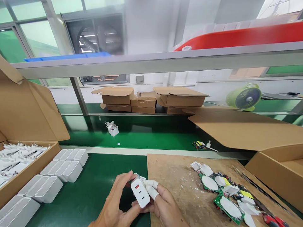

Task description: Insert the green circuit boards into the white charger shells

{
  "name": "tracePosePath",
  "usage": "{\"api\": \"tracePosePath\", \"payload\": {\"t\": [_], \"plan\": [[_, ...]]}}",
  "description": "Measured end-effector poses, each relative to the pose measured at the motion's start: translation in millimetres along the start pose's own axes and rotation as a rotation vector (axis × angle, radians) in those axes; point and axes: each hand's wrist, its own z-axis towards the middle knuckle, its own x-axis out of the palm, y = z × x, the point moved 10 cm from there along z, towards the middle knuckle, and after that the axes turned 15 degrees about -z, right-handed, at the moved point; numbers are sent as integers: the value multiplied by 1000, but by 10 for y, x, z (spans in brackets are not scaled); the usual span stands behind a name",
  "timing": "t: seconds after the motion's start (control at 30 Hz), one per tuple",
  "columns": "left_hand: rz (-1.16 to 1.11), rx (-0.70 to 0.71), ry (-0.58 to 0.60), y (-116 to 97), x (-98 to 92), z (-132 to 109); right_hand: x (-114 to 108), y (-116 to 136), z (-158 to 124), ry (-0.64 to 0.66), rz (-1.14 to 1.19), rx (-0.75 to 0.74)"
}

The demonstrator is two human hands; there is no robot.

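A white charger [140,192] with one red-lined port and two small slots is held up in front of me. My left hand [118,201] grips it from the left, fingertips at its top and thumb near its lower edge. From the other side my right hand [163,201] pinches it, white covers on two of its fingertips. The far side of the charger is hidden by my fingers. Rows of white open casings [72,170] stand to the left. On the wooden board [175,186] at the right lie several green circuit boards [228,206] with white pads.
An open carton [47,154] of white parts stands far left, another carton [284,157] at right. Tweezers [258,186] and a red-handled tool [276,220] lie right. A white plug unit [112,128] and a small circuit board [200,145] sit on the green belt [151,138]. A shelf [151,64] spans above.
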Motion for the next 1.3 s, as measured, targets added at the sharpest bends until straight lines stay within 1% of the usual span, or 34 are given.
{"api": "tracePosePath", "payload": {"t": [0.27,0.37,0.43,0.53,0.6,0.63,0.7,0.8,0.9,1.03,1.13,1.2,1.3], "plan": [[0,-9,2,-2,5,18,7,-22,20,7,-2,11],[-3,-11,2,-6,-11,21,2,83,-8,-3,-49,5],[6,-26,19,-4,-15,29,-33,264,-52,-43,-160,-61],[40,-32,80,-18,19,40,-128,560,-154,-167,-468,-187],[60,-18,116,-33,49,40,-154,629,-203,-213,-705,-205],[68,-13,125,-31,60,39,-150,628,-216,-216,-806,-211],[91,-5,131,-13,71,35,-117,583,-223,-197,-949,-231],[151,26,121,12,75,31,-76,485,-213,-191,-1055,-265],[233,63,123,14,114,15,-30,402,-193,-176,-1083,-288],[288,34,141,16,216,-23,12,364,-183,-147,-1101,-284],[287,54,119,-50,249,-23,16,415,-197,-117,-1115,-227],[284,74,87,-90,236,-10,31,515,-228,-76,-1130,-213],[260,112,31,-140,190,-15,76,729,-295,4,-1221,-296]]}}
